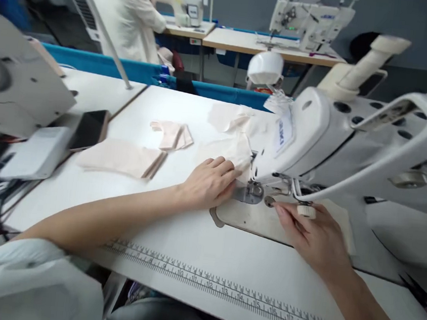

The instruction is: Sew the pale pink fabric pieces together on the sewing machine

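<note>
a: what's hidden at the needle?
b: the sewing machine (315, 135) head covers it; the pale fabric piece (233, 154) runs under there. the left hand (209, 182) lies flat on that fabric, fingers loose, pressing and not clenched.
a: the right hand (316, 237)?
b: fingertips beside the presser foot (250, 192); whether it pinches anything, i cannot tell.
a: room?
b: bare table (197, 245) up to the printed ruler (230, 289) at the near edge; folded pieces (122, 158) and a phone (89, 129) lie to the left.
</note>
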